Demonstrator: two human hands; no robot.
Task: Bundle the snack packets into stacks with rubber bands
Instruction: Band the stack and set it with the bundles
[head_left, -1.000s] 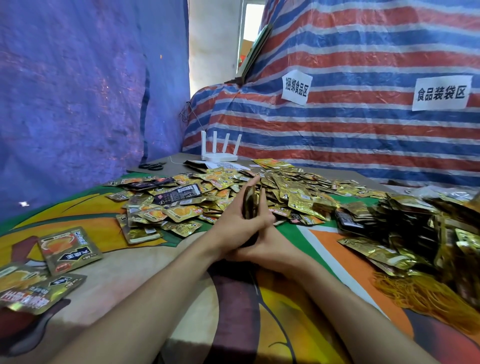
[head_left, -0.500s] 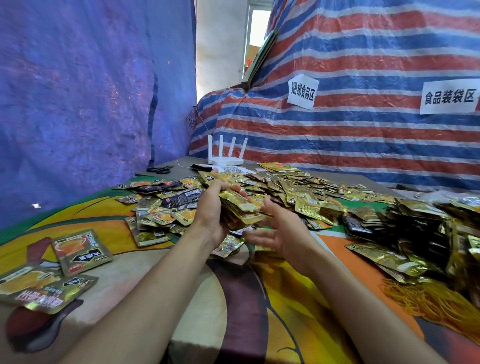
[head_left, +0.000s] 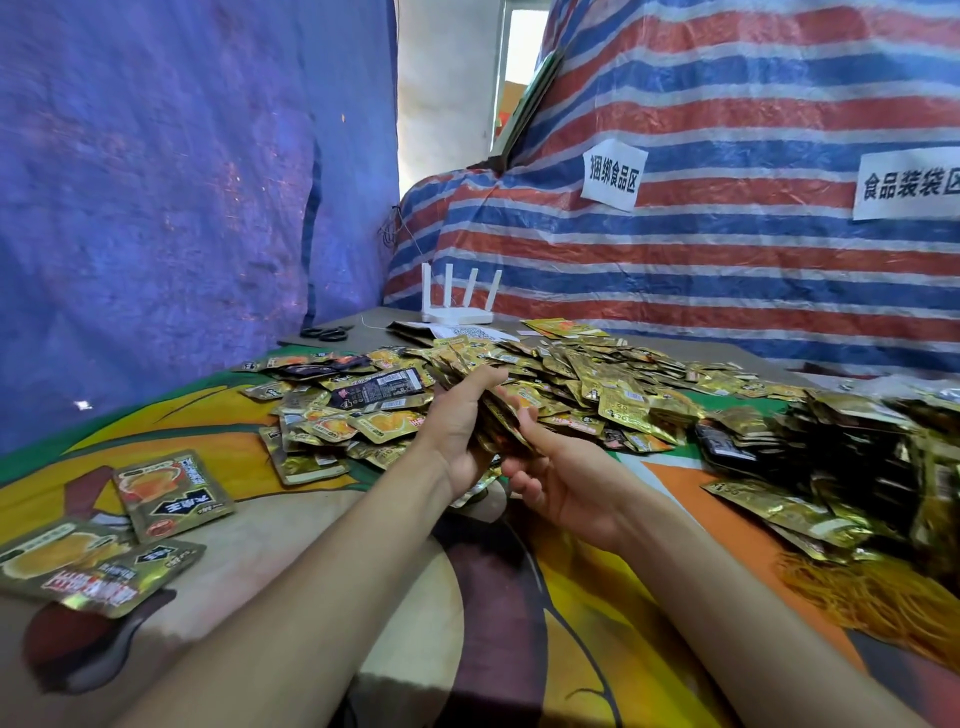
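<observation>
Nearest the camera, at left on the printed cloth, lie three loose packets. They are flat gold foil with an orange food photo and a black diamond label with white Chinese characters. The closest one has red lettering, too blurred to read. At the right edge a pile of yellow rubber bands sits on the cloth just below the bundles, which are dark-and-gold packets heaped together.

Mid-frame, two bare forearms reach in. The left hand grips the stack of packets with the thumb over its upper edge. The stack is gold, seen edge-on, tilted and lifted off the cloth in front of the heap. The right hand is palm up just under and right of the stack, fingers loosely curled and holding nothing, forefinger against the stack's lower side.

The heap is gold packets spread across the cloth, some face up with orange photos. One dark packet in it shows white print and barcodes, not legible.

Farther back are black scissors and a white router with four antennas. On the striped tarp one paper sign reads 捆绑食品区. A second sign reads 食品装袋区, its last character cut by the frame. A blue tarp hangs at left.
</observation>
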